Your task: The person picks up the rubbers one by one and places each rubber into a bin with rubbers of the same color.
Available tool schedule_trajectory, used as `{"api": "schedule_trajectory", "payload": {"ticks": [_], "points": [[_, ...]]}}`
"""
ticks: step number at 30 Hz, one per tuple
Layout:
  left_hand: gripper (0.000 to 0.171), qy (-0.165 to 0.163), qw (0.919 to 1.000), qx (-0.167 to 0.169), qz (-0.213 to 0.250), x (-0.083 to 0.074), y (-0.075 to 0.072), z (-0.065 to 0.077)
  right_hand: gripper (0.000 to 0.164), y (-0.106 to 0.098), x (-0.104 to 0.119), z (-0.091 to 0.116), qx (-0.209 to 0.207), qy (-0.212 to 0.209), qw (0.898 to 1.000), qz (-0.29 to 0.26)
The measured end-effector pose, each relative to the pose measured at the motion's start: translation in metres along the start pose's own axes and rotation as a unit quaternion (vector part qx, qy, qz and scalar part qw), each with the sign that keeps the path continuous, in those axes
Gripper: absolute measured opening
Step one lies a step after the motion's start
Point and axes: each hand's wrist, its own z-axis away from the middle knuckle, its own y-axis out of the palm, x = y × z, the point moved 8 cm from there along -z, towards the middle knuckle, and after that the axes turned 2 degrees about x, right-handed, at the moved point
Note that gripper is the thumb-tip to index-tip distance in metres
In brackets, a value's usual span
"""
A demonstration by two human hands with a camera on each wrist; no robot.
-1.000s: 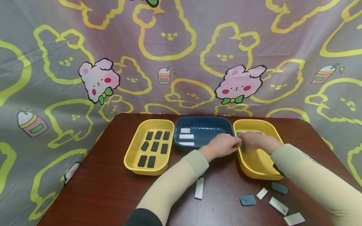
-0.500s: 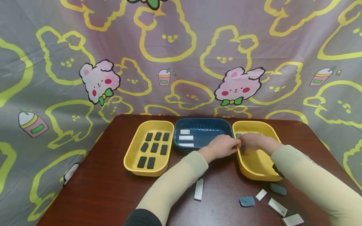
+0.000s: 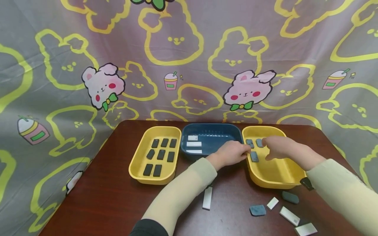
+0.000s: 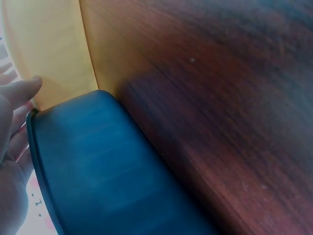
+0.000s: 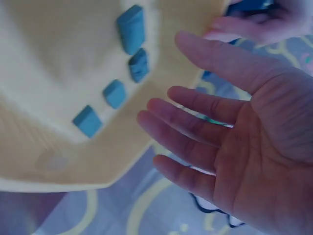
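Note:
My left hand (image 3: 231, 152) grips the left rim of the right-hand yellow tray (image 3: 273, 170), where it meets the blue tray (image 3: 217, 144). Seen from the left wrist, its thumb lies against the yellow wall, with fingers partly hidden behind the blue rim. My right hand (image 3: 279, 147) hovers over the yellow tray, fingers spread and nothing held. Several blue-grey blocks like erasers lie in that tray along its left and far sides; one blue-grey block (image 3: 254, 156) lies nearest me. The right wrist view shows the bare palm (image 5: 259, 147) beside these blocks.
Another yellow tray (image 3: 138, 167) at the left holds rows of black blocks (image 3: 161, 154). White blocks (image 3: 194, 144) line the blue tray's left side. On the brown table (image 3: 115, 196) lie a white block (image 3: 207, 198), a blue-grey block (image 3: 258, 210) and several others at the front right.
My right hand has let go of a blue-grey block at the yellow tray's left side and drawn back to the right, fingers opening. The left hand stays at the rim.

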Motion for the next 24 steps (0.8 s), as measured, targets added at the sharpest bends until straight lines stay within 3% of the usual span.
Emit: {"api": "schedule_trajectory", "payload": {"ticks": [5,13,17,24], "points": [[0.014,-0.003,1.0000,0.001,0.001,0.002,0.001,0.000,0.043,-0.007,0.013,0.030,-0.061,0.031,0.997,0.031],[0.012,0.005,0.9999,-0.012,-0.003,0.002,0.003,-0.001,0.035,-0.003,0.041,0.084,-0.164,0.058,0.984,0.032],[0.011,0.002,1.0000,-0.009,-0.002,0.002,0.003,-0.001,0.031,0.007,0.055,0.100,-0.173,0.065,0.983,0.027],[0.010,-0.010,0.9999,0.002,-0.003,0.002,0.004,-0.001,0.028,0.043,0.079,0.100,-0.116,0.037,0.992,0.008]]}}
